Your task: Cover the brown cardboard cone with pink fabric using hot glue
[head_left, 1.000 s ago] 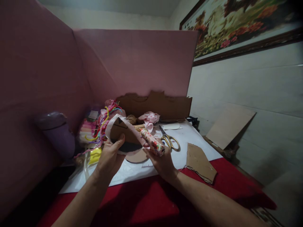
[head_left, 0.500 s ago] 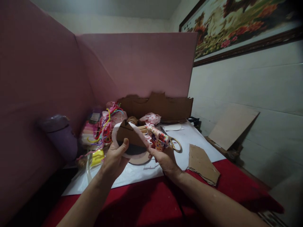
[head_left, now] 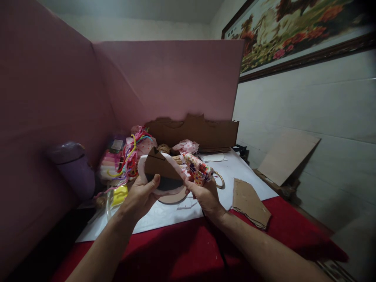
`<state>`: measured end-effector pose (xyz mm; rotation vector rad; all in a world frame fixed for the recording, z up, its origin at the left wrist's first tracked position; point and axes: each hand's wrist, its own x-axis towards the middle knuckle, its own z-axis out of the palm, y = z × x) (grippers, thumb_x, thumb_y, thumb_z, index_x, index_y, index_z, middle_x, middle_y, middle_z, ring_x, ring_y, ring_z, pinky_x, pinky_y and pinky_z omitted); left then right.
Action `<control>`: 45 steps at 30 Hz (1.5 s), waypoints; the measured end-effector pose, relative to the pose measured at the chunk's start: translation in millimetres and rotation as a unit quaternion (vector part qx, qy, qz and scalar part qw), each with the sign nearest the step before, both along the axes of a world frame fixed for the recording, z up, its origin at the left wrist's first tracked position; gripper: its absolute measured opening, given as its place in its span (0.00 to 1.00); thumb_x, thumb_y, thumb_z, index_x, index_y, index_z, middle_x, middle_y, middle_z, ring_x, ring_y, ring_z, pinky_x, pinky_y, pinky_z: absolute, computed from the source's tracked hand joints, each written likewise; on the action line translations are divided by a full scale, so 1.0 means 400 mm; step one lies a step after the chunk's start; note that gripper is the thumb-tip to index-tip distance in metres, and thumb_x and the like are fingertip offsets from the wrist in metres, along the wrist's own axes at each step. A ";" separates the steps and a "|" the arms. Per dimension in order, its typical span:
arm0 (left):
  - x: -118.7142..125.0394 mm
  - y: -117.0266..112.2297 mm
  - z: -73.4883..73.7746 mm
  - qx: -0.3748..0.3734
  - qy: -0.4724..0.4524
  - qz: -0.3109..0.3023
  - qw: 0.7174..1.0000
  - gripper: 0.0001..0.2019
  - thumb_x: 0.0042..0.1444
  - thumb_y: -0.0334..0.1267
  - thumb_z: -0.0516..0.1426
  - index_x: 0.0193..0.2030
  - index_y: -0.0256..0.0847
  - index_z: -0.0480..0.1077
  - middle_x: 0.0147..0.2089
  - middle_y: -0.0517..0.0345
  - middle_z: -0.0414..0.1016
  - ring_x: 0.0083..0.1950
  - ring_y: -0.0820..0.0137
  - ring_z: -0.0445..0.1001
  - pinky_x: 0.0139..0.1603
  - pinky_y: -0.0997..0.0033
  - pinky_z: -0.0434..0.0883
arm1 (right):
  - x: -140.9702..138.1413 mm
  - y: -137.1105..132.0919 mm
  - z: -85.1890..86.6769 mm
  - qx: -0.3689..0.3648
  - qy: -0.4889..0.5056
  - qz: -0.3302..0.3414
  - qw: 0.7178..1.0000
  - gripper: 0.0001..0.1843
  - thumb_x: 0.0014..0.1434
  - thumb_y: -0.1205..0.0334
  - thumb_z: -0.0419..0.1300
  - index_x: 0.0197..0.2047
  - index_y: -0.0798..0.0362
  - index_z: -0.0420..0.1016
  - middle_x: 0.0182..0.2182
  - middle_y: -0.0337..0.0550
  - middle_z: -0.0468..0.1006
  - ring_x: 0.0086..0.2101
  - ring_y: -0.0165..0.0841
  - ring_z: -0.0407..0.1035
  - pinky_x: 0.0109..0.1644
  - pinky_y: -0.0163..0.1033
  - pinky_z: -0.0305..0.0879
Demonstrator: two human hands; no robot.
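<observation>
My left hand [head_left: 143, 196] is closed on the left side of a rounded cardboard piece [head_left: 161, 169], thumb on its face. The piece has a brown upper part, a dark grey lower part and a pale, fluffy-looking rim. My right hand [head_left: 208, 199] is wrapped round a flower-patterned glue gun [head_left: 196, 166], and its fingertips touch the piece's right edge. A dark cord runs down below that hand. Beneath the held piece, another round cardboard disc [head_left: 173, 197] lies partly hidden on a white sheet [head_left: 152, 219].
Gold-handled scissors [head_left: 219, 180] lie partly hidden behind my right hand. A cut cardboard piece [head_left: 251, 203] rests at the right. Colourful pipe cleaners [head_left: 133, 152], a yellow packet [head_left: 119, 195] and a purple container [head_left: 75, 168] are on the left. Torn cardboard [head_left: 194, 135] stands at the back.
The glue gun has tilted slightly beside the piece's right edge, covering more of the scissors. Both hands keep their hold, and the view has shifted a little.
</observation>
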<state>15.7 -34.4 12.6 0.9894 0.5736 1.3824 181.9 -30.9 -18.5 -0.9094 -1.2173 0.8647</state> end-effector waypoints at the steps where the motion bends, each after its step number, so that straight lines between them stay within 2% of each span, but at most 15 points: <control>1: -0.002 -0.001 0.002 0.001 0.006 -0.014 1.000 0.20 0.47 0.33 0.64 0.49 0.41 0.70 0.44 0.51 0.79 0.52 0.55 0.73 0.53 0.48 0.69 | 0.000 0.000 0.000 0.000 0.001 -0.003 1.000 0.07 0.47 0.61 0.62 0.23 0.55 0.72 0.15 0.36 0.70 0.16 0.27 0.63 0.17 0.30 0.55; 8: -0.021 -0.003 0.004 0.016 0.071 -0.077 0.994 0.20 0.38 0.22 0.64 0.42 0.36 0.74 0.41 0.47 0.79 0.45 0.53 0.76 0.47 0.48 0.72 | 0.004 0.010 -0.013 0.016 -0.010 0.010 1.000 0.05 0.48 0.63 0.62 0.26 0.55 0.74 0.18 0.37 0.72 0.18 0.28 0.65 0.19 0.31 0.58; 13: -0.030 0.006 -0.006 0.001 0.083 -0.064 0.995 0.19 0.37 0.22 0.63 0.40 0.37 0.75 0.40 0.49 0.80 0.43 0.56 0.77 0.49 0.53 0.71 | 0.002 0.011 -0.012 0.004 -0.013 0.017 1.000 0.05 0.47 0.63 0.62 0.26 0.55 0.72 0.20 0.37 0.73 0.19 0.28 0.67 0.22 0.32 0.62; 18: -0.027 0.013 -0.006 0.025 0.094 -0.053 0.994 0.20 0.35 0.22 0.63 0.39 0.37 0.76 0.40 0.48 0.80 0.45 0.55 0.76 0.49 0.59 0.71 | 0.002 0.013 -0.016 0.002 -0.007 0.030 1.000 0.05 0.47 0.63 0.62 0.25 0.55 0.72 0.20 0.36 0.72 0.19 0.28 0.66 0.23 0.33 0.64; 25: -0.027 0.013 -0.001 0.025 0.104 -0.075 0.991 0.22 0.33 0.21 0.62 0.39 0.37 0.76 0.39 0.48 0.80 0.48 0.52 0.74 0.50 0.57 0.70 | 0.005 0.009 -0.013 0.001 -0.020 0.028 0.999 0.05 0.48 0.64 0.62 0.25 0.55 0.72 0.20 0.38 0.72 0.20 0.28 0.66 0.24 0.33 0.63; 29: -0.030 0.015 -0.001 0.017 0.103 -0.076 0.992 0.24 0.30 0.18 0.59 0.39 0.37 0.77 0.40 0.50 0.80 0.48 0.53 0.75 0.49 0.60 0.71 | 0.005 0.007 -0.010 0.000 -0.028 0.015 0.999 0.05 0.48 0.63 0.62 0.25 0.55 0.72 0.18 0.37 0.72 0.19 0.29 0.66 0.24 0.33 0.63; 34: -0.034 0.017 -0.002 0.007 0.091 -0.094 0.991 0.25 0.27 0.17 0.56 0.36 0.38 0.77 0.36 0.54 0.81 0.45 0.56 0.76 0.44 0.65 0.72 | 0.006 0.013 -0.010 -0.001 -0.027 0.009 1.000 0.05 0.48 0.63 0.62 0.26 0.56 0.72 0.19 0.37 0.72 0.18 0.27 0.65 0.21 0.31 0.61; 39: -0.037 0.013 0.003 0.000 0.104 -0.109 0.989 0.21 0.25 0.17 0.54 0.29 0.35 0.77 0.32 0.53 0.81 0.43 0.56 0.76 0.41 0.67 0.72 | 0.011 0.020 -0.008 0.006 -0.038 0.028 0.999 0.05 0.46 0.64 0.62 0.28 0.56 0.72 0.22 0.37 0.73 0.19 0.28 0.67 0.23 0.32 0.65; 45: -0.043 0.017 -0.003 -0.009 0.101 -0.107 0.989 0.26 0.24 0.16 0.52 0.33 0.37 0.77 0.34 0.55 0.81 0.41 0.58 0.76 0.43 0.66 0.71 | 0.018 0.025 -0.007 0.015 -0.061 0.038 0.997 0.04 0.47 0.64 0.62 0.26 0.56 0.71 0.21 0.37 0.73 0.18 0.29 0.68 0.23 0.33 0.66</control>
